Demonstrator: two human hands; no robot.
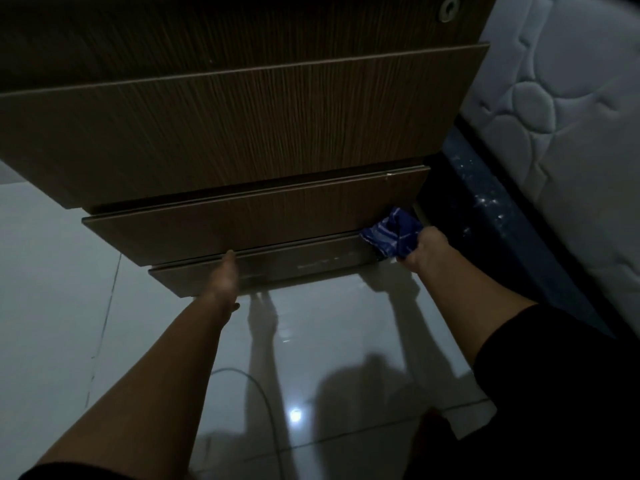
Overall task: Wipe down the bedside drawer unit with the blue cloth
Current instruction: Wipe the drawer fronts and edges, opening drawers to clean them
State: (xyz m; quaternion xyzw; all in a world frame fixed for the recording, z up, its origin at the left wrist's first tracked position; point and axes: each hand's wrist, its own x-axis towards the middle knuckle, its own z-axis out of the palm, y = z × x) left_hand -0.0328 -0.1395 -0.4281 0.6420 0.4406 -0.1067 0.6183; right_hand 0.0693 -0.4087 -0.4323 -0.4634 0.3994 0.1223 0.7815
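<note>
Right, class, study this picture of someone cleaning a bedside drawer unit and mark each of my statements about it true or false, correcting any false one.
1. The right hand holds the blue cloth. True.
2. The cloth is at the left end of the drawer unit. False: it is at the right end, down by the lower drawers.
3. The left hand rests against the lowest drawer front. True.
4. A mattress lies to the right of the unit. True.
5. The floor is covered in carpet. False: it is glossy tile that mirrors the arms.
</note>
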